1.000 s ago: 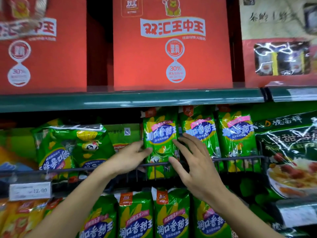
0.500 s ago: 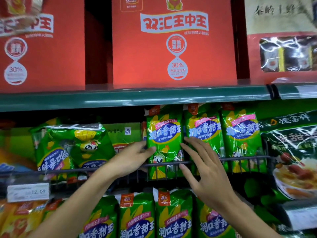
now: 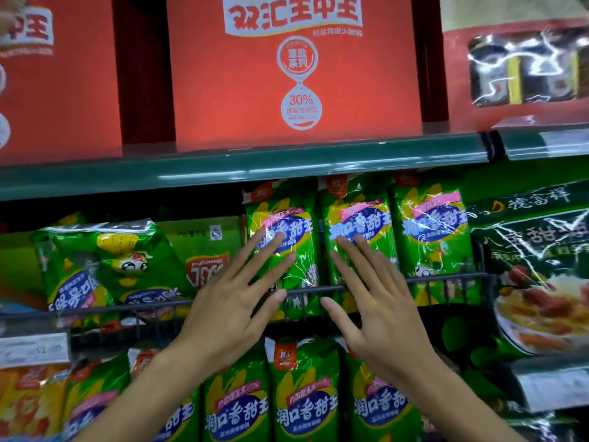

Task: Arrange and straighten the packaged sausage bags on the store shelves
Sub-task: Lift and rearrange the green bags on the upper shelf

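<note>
On the middle shelf, behind its front wire rail [image 3: 446, 277], three green sausage bags stand upright, long axes vertical. Left hand [image 3: 236, 301] lies flat, fingers straight and spread, on the left bag [image 3: 287, 218]; right hand [image 3: 376, 301] likewise on the middle bag [image 3: 357, 212]. Neither grip is closed on anything. Toppled bags [image 3: 95, 260] lie toward the shelf's left end, nearer the left hand; judged next in line.

Glossy crinkled plastic sausage bags [image 3: 283, 247], dark metal wire rail [image 3: 446, 277], matt red cardboard boxes [image 3: 293, 74].
</note>
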Available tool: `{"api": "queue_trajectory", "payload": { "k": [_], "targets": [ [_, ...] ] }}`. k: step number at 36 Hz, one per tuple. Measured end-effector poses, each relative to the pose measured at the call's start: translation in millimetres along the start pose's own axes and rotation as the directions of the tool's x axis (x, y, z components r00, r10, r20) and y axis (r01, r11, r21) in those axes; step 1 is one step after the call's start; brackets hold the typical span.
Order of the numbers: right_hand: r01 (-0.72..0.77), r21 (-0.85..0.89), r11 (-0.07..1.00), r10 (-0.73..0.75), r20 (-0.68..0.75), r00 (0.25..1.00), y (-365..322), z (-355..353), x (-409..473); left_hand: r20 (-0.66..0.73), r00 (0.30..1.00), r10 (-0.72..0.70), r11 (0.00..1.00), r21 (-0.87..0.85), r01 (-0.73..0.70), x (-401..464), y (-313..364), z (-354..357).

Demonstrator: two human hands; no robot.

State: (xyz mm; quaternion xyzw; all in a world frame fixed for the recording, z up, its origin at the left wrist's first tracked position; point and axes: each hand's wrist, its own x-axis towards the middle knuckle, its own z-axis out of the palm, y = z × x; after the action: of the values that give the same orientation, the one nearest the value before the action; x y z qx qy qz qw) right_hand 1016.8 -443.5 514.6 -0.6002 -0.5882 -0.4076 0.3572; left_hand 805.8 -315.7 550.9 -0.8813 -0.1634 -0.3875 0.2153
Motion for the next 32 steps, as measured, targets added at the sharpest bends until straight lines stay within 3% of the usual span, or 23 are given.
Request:
{"api": "queue_trajectory", "payload": {
  "k": [2,6,10,14,18,21,24,28,32],
  "targets": [
    [-0.005,0.026,1.0,0.005,0.003,1.0,0,0,0,0.019,1.0,0.001,1.0,-0.001,-0.001,-2,0,-2],
    [-0.027,0.145,0.989,0.032,-0.036,0.999,-3,-1,2,-0.017,1.0,-0.02,0.985,-0.171,0.017,-17,-4,-15],
    [0.032,0.331,0.943,0.004,-0.107,0.994,-20,-1,2,-0.123,0.992,0.012,0.992,-0.126,-0.028,-52,-21,-34],
    [0.165,0.345,0.924,-0.116,-0.157,0.981,-53,3,3,-0.287,0.958,0.018,0.996,-0.077,-0.042,-96,-56,-53],
    [0.172,0.401,0.9,-0.152,-0.081,0.985,-95,10,15,-0.455,0.878,-0.146,0.979,-0.191,0.064,-129,-95,-63],
    [0.048,0.469,0.882,-0.077,0.041,0.996,-133,17,32,-0.374,0.836,-0.402,0.873,-0.433,0.226,-141,-117,-72],
    [-0.095,0.487,0.868,0.03,0.14,0.99,-168,25,52,-0.239,0.83,-0.505,0.778,-0.543,0.317,-137,-140,-84],
    [-0.234,0.488,0.841,0.132,0.234,0.963,-197,37,76,-0.049,0.899,-0.436,0.791,-0.498,0.356,-120,-162,-91],
    [-0.339,0.499,0.797,0.223,0.279,0.934,-209,46,92,0.067,0.913,-0.402,0.772,-0.511,0.378,-101,-166,-84]
  ]
}}
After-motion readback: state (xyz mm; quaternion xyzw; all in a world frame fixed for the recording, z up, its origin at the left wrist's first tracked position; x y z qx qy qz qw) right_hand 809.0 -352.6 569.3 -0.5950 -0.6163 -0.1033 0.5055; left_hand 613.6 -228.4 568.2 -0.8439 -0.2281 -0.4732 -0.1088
